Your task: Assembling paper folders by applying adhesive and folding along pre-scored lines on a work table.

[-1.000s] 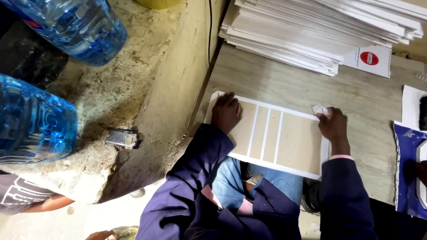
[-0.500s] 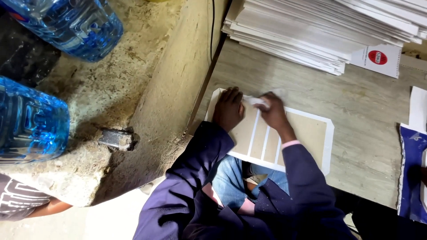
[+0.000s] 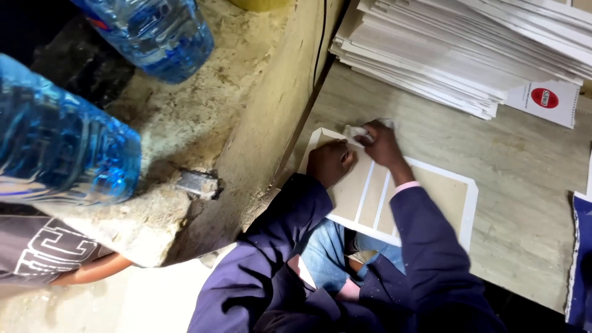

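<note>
Lying flat on the counter [image 3: 512, 203], a white-bordered brown card [image 3: 453, 197] is pinned by the loosely curled left hand [image 3: 330, 161]; a white cloth [image 3: 356, 131] is gripped by the right hand [image 3: 380, 143] at its far corner.

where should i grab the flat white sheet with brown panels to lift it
Probably the bare right edge of the white sheet with brown panels, coming from the right: it lies flat on the wooden table, and the left hand and right hand cover its upper-left corner.
</note>
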